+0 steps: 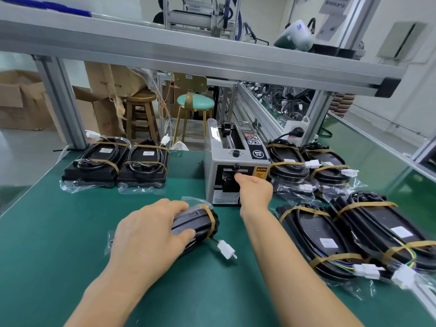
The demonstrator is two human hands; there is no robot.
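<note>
Holding: your left grip (151,234) is curled over the bagged black unit (195,221), fingers on top and thumb on the near side, so it has firm hold of it.
Place of the unit: it lies on the green surface (70,232), just in front of the tape dispenser (213,166) and a little to its left.
Unit details: a brown band (210,220) goes around its far end, and a white connector (227,249) on thin wires hangs out to the right.
Right grip (256,191): it is stretched to the mouth of the dispenser. The fingertips are hidden behind the hand, so I cannot tell if they pinch anything.
Writing on dispenser: a yellow warning sticker (261,172) with a triangle sits beside the mouth, its text too small to read. A round black sticker (258,154) on top seems to read "SEMI".
Other writing: a carton (113,81) behind the surface shows "75x" and "0 CM", with the middle part hidden.
Neighbours: two banded units (94,161) lie at the far left, and more banded units (330,241) lie to the right. Their white labels are not readable.
</note>
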